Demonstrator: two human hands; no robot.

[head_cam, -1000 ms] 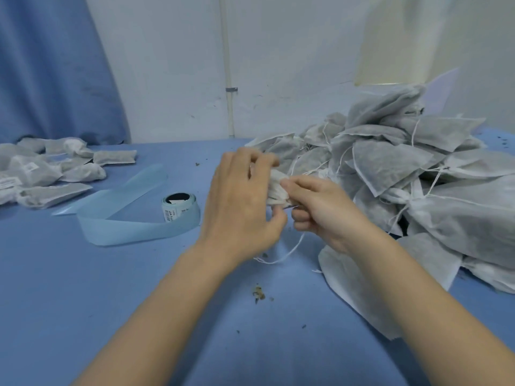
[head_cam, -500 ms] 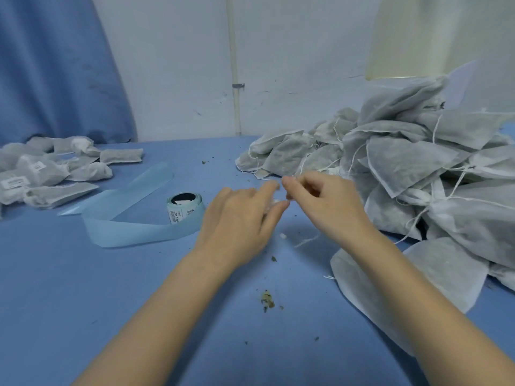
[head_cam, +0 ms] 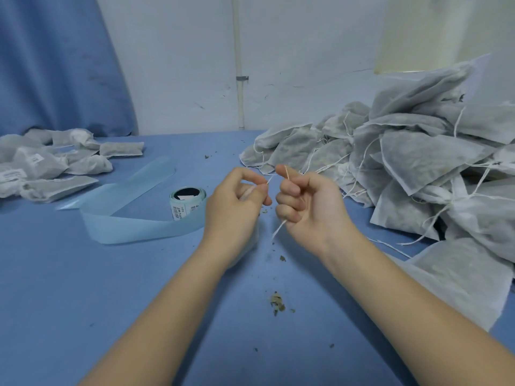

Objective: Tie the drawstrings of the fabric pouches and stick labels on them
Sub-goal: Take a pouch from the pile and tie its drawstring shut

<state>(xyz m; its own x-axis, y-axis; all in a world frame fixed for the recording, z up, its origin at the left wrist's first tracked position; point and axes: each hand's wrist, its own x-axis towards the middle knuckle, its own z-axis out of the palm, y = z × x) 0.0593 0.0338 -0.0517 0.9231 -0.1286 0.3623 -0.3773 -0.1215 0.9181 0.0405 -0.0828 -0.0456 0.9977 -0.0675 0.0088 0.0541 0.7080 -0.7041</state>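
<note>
Hands are working a white drawstring above the middle of the blue table (head_cam: 83, 316) in the head view, the only one I am getting. My left hand (head_cam: 237, 204) is curling its fingers round a small pouch (head_cam: 246, 194), mostly hidden in the palm, while its thumb and forefinger are pinching one end of the drawstring (head_cam: 279, 228). My right hand (head_cam: 309, 207) is closing into a loose fist, with the string running over the forefinger tip and trailing out below the little finger toward the cloth. The two hands are sitting just beside each other, not touching.

A large heap of untied grey pouches (head_cam: 412, 160) is filling the right side of the table up to the far edge, their loose strings spilling toward the middle. One flat pouch (head_cam: 459, 277) is lying at the right edge, near my right forearm. A smaller group of finished pouches (head_cam: 50, 168) is lying at the far left corner, some showing white labels.

A label roll (head_cam: 187, 203) is standing left of my left hand, its pale blue backing strip (head_cam: 133, 227) looping out across the table toward the far left. Dried crumbs (head_cam: 277, 302) are lying scattered between my forearms. A blue curtain (head_cam: 55, 65) is hanging behind the left corner against a white wall (head_cam: 306, 51).
</note>
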